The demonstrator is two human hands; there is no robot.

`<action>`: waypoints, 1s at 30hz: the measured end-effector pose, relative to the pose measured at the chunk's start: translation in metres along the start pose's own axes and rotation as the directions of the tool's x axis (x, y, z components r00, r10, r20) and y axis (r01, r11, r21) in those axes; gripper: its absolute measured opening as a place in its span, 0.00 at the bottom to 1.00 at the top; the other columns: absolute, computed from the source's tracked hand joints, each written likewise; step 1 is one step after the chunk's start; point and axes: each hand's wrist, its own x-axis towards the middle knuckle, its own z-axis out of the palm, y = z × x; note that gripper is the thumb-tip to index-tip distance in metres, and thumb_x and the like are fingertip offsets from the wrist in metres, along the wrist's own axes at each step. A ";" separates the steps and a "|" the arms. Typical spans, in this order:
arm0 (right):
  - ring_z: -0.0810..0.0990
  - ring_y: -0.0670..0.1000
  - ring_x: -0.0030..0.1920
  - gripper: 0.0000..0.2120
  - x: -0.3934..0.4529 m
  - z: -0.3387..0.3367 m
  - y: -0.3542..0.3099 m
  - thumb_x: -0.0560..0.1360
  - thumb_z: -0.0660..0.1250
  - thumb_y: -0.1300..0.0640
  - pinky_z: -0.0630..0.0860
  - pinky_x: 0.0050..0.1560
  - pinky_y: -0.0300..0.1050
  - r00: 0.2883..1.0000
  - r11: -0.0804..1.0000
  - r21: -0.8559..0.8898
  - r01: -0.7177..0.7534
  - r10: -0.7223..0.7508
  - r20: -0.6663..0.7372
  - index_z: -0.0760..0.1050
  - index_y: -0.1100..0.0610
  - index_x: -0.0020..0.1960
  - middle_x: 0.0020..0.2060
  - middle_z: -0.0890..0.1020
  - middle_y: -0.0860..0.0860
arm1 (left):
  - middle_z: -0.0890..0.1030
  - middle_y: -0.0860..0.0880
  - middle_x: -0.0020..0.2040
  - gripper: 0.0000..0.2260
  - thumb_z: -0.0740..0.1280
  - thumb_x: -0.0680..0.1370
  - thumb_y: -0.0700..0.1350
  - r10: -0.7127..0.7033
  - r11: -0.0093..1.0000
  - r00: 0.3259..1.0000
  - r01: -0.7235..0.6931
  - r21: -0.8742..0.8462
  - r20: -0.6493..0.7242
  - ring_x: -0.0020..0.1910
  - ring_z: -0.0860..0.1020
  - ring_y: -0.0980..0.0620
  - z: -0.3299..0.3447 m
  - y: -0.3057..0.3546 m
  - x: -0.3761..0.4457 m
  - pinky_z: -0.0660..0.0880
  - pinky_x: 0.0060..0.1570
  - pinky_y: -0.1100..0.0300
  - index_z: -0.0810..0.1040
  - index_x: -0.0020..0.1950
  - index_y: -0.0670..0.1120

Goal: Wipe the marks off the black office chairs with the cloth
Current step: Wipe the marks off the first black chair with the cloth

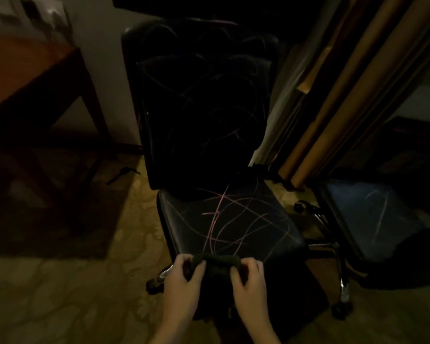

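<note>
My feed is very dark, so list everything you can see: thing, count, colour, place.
office chair: one, black, centre, pink scribbles on seat and backrest.
second chair: one, black seat with a pale streak, right, partly cut off.
cloth: one, dark, at the centre seat's front edge.
wooden table: one, brown, upper left.
curtain: tan folds, upper right.
floor: patterned, yellowish.
left hand: grips the cloth's left end.
right hand: grips its right end.

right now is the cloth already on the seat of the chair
No, both hands hold the cloth just off the front edge of the scribbled seat.
</note>
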 end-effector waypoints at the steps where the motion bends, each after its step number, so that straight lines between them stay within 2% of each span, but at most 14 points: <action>1: 0.76 0.42 0.54 0.04 0.004 -0.007 -0.012 0.78 0.66 0.55 0.75 0.59 0.43 1.000 1.000 0.015 0.015 -0.015 0.000 0.73 0.46 0.47 0.56 0.72 0.42 | 0.84 0.49 0.45 0.01 0.68 0.78 0.45 0.012 1.000 1.000 -0.012 -0.023 0.018 0.45 0.83 0.50 0.000 0.018 -0.003 0.81 0.50 0.46 0.78 0.49 0.49; 3: 0.77 0.43 0.57 0.05 0.015 -0.022 -0.037 0.78 0.66 0.56 0.76 0.59 0.44 0.998 0.978 0.203 -0.045 0.034 0.056 0.75 0.47 0.50 0.58 0.76 0.42 | 0.84 0.49 0.42 0.02 0.68 0.79 0.46 0.068 0.996 0.996 -0.064 -0.069 0.057 0.45 0.84 0.50 0.002 0.051 -0.006 0.81 0.49 0.49 0.80 0.48 0.49; 5: 0.83 0.48 0.49 0.03 0.026 -0.038 -0.065 0.79 0.64 0.58 0.80 0.49 0.43 0.982 0.892 0.426 -0.153 0.088 0.168 0.75 0.54 0.53 0.51 0.83 0.50 | 0.84 0.50 0.41 0.06 0.69 0.78 0.49 0.110 0.991 0.991 -0.103 -0.087 0.081 0.45 0.84 0.49 0.007 0.082 -0.008 0.81 0.45 0.52 0.81 0.46 0.48; 6: 0.84 0.50 0.47 0.04 0.033 -0.045 -0.077 0.80 0.64 0.58 0.81 0.45 0.43 0.979 0.867 0.475 -0.150 0.064 0.192 0.75 0.57 0.53 0.48 0.84 0.54 | 0.85 0.50 0.41 0.07 0.69 0.77 0.50 0.112 0.991 0.990 -0.105 -0.088 0.081 0.45 0.84 0.50 0.009 0.096 -0.006 0.80 0.44 0.53 0.82 0.46 0.47; 8: 0.84 0.53 0.47 0.05 0.049 -0.057 -0.099 0.79 0.65 0.59 0.81 0.47 0.46 0.978 0.856 0.505 -0.109 0.002 0.209 0.74 0.59 0.53 0.48 0.84 0.57 | 0.86 0.50 0.43 0.09 0.68 0.77 0.51 0.074 0.989 0.993 -0.061 -0.133 0.094 0.45 0.84 0.52 0.011 0.124 -0.001 0.81 0.47 0.52 0.82 0.46 0.47; 11: 0.82 0.55 0.51 0.06 0.079 -0.073 -0.135 0.78 0.67 0.58 0.78 0.57 0.56 0.975 0.826 0.560 -0.065 -0.068 0.214 0.73 0.56 0.54 0.49 0.83 0.57 | 0.85 0.45 0.50 0.11 0.66 0.78 0.51 0.038 0.971 0.995 -0.015 -0.237 0.092 0.51 0.83 0.45 0.015 0.166 0.007 0.78 0.58 0.43 0.83 0.51 0.45; 13: 0.83 0.53 0.52 0.08 0.098 -0.086 -0.156 0.78 0.67 0.59 0.79 0.56 0.51 0.969 0.810 0.586 -0.013 -0.135 0.209 0.73 0.55 0.56 0.48 0.84 0.53 | 0.85 0.45 0.48 0.11 0.65 0.79 0.50 0.081 0.969 0.997 -0.077 -0.235 0.005 0.51 0.82 0.41 0.022 0.189 0.011 0.77 0.55 0.44 0.84 0.49 0.47; 15: 0.83 0.49 0.52 0.10 0.117 -0.100 -0.179 0.77 0.68 0.58 0.80 0.51 0.44 0.952 0.793 0.609 0.012 -0.196 0.237 0.72 0.53 0.58 0.49 0.85 0.49 | 0.85 0.47 0.47 0.11 0.63 0.80 0.53 0.164 0.970 0.984 -0.173 -0.170 -0.067 0.50 0.82 0.43 0.034 0.215 0.014 0.77 0.53 0.44 0.83 0.49 0.50; 18: 0.83 0.48 0.53 0.17 0.144 -0.114 -0.206 0.73 0.72 0.58 0.80 0.54 0.45 0.905 0.792 0.607 -0.067 -0.208 0.371 0.73 0.53 0.60 0.52 0.84 0.50 | 0.84 0.48 0.48 0.10 0.63 0.79 0.55 0.235 0.960 0.966 -0.248 -0.126 -0.112 0.48 0.83 0.47 0.045 0.252 0.022 0.79 0.53 0.42 0.81 0.52 0.52; 21: 0.83 0.51 0.54 0.16 0.170 -0.125 -0.233 0.73 0.73 0.61 0.79 0.58 0.54 0.853 0.832 0.551 -0.058 -0.246 0.460 0.77 0.56 0.60 0.52 0.85 0.52 | 0.86 0.49 0.47 0.08 0.68 0.78 0.48 0.228 0.963 0.974 -0.226 -0.144 -0.006 0.47 0.85 0.50 0.044 0.281 0.031 0.82 0.45 0.53 0.80 0.55 0.48; 24: 0.83 0.46 0.51 0.08 0.189 -0.128 -0.264 0.75 0.71 0.59 0.80 0.56 0.52 0.855 0.867 0.492 0.082 -0.315 0.412 0.79 0.55 0.54 0.49 0.85 0.49 | 0.85 0.49 0.50 0.08 0.68 0.79 0.45 0.255 0.961 0.967 -0.251 -0.113 0.018 0.48 0.84 0.52 0.039 0.307 0.042 0.81 0.43 0.59 0.80 0.57 0.46; 28: 0.80 0.42 0.47 0.04 0.208 -0.113 -0.306 0.76 0.70 0.52 0.79 0.53 0.51 0.854 0.884 0.327 0.334 -0.430 0.292 0.78 0.49 0.50 0.45 0.83 0.46 | 0.84 0.50 0.51 0.08 0.68 0.78 0.49 0.363 0.930 0.926 -0.366 -0.020 -0.105 0.51 0.83 0.53 0.031 0.342 0.064 0.81 0.52 0.52 0.80 0.54 0.48; 29: 0.80 0.42 0.47 0.05 0.212 -0.107 -0.315 0.76 0.69 0.50 0.80 0.51 0.51 0.856 0.880 0.300 0.368 -0.447 0.261 0.78 0.49 0.50 0.44 0.82 0.46 | 0.83 0.52 0.49 0.06 0.67 0.78 0.50 0.395 0.917 0.909 -0.398 0.006 -0.133 0.51 0.82 0.58 0.030 0.348 0.069 0.80 0.51 0.58 0.79 0.52 0.50; 30: 0.81 0.43 0.47 0.06 0.217 -0.101 -0.325 0.76 0.69 0.50 0.80 0.49 0.50 0.857 0.878 0.276 0.391 -0.457 0.240 0.77 0.48 0.51 0.44 0.82 0.47 | 0.80 0.55 0.46 0.02 0.67 0.79 0.49 0.420 0.906 0.893 -0.421 0.031 -0.161 0.48 0.80 0.67 0.029 0.356 0.073 0.78 0.47 0.69 0.77 0.49 0.53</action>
